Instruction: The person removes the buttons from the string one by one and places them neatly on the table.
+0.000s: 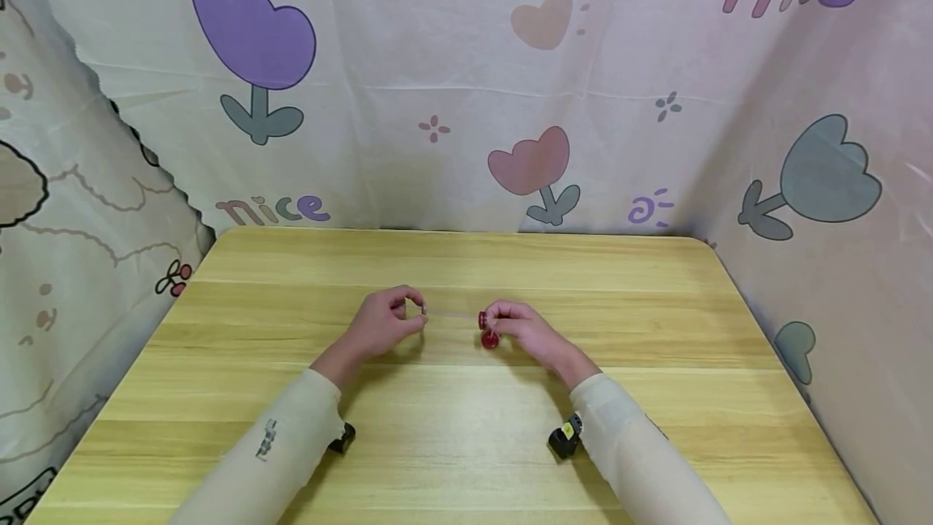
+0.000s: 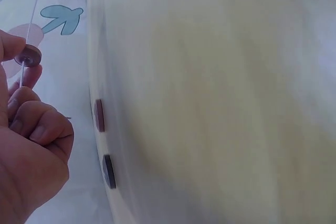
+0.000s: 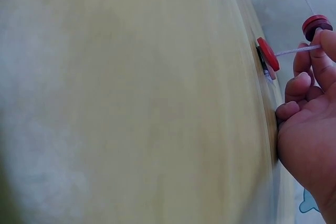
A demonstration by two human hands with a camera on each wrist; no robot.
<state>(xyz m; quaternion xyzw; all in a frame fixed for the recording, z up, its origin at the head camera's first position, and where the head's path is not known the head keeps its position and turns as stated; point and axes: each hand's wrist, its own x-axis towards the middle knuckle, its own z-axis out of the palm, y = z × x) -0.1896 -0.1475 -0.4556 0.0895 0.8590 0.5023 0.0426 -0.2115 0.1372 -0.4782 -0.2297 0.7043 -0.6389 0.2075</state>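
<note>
In the head view my left hand point(image 1: 382, 322) is raised above the table, its thumb and fingers meeting. The left wrist view shows them pinching a round brown button point(image 2: 30, 56), threaded on a thin white string point(image 2: 33, 17). To the right, my right hand point(image 1: 535, 335) pinches the string close to stacked red and dark red buttons point(image 3: 317, 27). Another red button point(image 3: 268, 54) hangs from the string below those fingertips. Between the hands the string runs nearly straight. The fingertips partly cover the buttons.
A light wooden table point(image 1: 466, 444) lies under both arms, with a printed cloth point(image 1: 408, 47) behind it. In the left wrist view a flat brown oval point(image 2: 100, 115) and a dark oval point(image 2: 109, 171) appear near the table's edge. Small black cameras point(image 1: 564, 437) sit at the wrists.
</note>
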